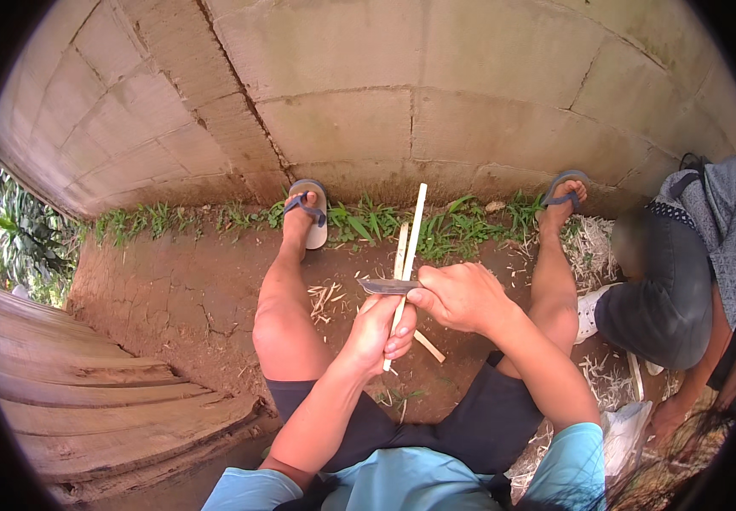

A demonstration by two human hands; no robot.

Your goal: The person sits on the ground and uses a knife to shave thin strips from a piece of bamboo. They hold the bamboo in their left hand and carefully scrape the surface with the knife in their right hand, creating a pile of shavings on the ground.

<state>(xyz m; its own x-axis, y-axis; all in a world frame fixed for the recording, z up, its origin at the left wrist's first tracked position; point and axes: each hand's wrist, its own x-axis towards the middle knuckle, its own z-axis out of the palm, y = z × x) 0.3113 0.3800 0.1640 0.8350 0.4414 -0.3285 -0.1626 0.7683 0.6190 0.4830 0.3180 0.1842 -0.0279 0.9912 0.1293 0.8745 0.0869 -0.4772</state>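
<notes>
In the middle of the head view my left hand (376, 330) is closed around a long, thin, pale strip (416, 226) that looks like split bamboo. The strip stands tilted, its top leaning right and away from me, its lower end poking out below my fingers. My right hand (463, 296) grips a small knife (388, 287), its handle mostly hidden in the fist. The dark blade points left and lies across the strip just above my left hand, with my right thumb close to the strip. Behind them, a second pale strip (428, 347) lies lower down.
Pale shavings (325, 300) lie on the bare earth between my legs. A block wall (342, 128) rises ahead, with grass (368, 220) at its foot. Wooden boards (87, 383) stand at left. Close on my right, another person (670, 281) crouches beside more shavings (589, 251).
</notes>
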